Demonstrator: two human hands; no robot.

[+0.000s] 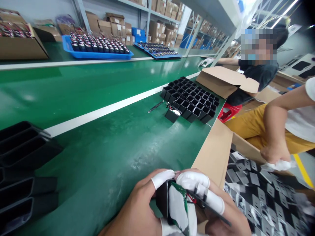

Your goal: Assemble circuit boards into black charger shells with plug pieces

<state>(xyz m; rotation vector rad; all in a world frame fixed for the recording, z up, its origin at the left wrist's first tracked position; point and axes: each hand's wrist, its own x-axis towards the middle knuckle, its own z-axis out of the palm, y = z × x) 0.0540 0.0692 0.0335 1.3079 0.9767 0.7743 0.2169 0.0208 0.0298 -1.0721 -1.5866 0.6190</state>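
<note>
Low in the head view, my left hand [145,206] is closed around a black rectangular housing [161,201], its thumb at the upper rim. In the housing's open end sits a green circuit board [180,190] with a white pad [177,206] and red wires. My right hand [219,209] is closed at that end, fingers bent over the board. A thin dark strip-like part [211,208] lies across its fingers; its exact kind is unclear. White finger cots cover fingertips on both hands.
Black empty housings [189,98] stand grouped ahead, beside one filled housing [173,114] and black tweezers [156,106]. More housings [27,144] stand at left. A carton [214,154] of black parts is at right, with a co-worker's hand [277,154] above. Trays [98,55] line the back.
</note>
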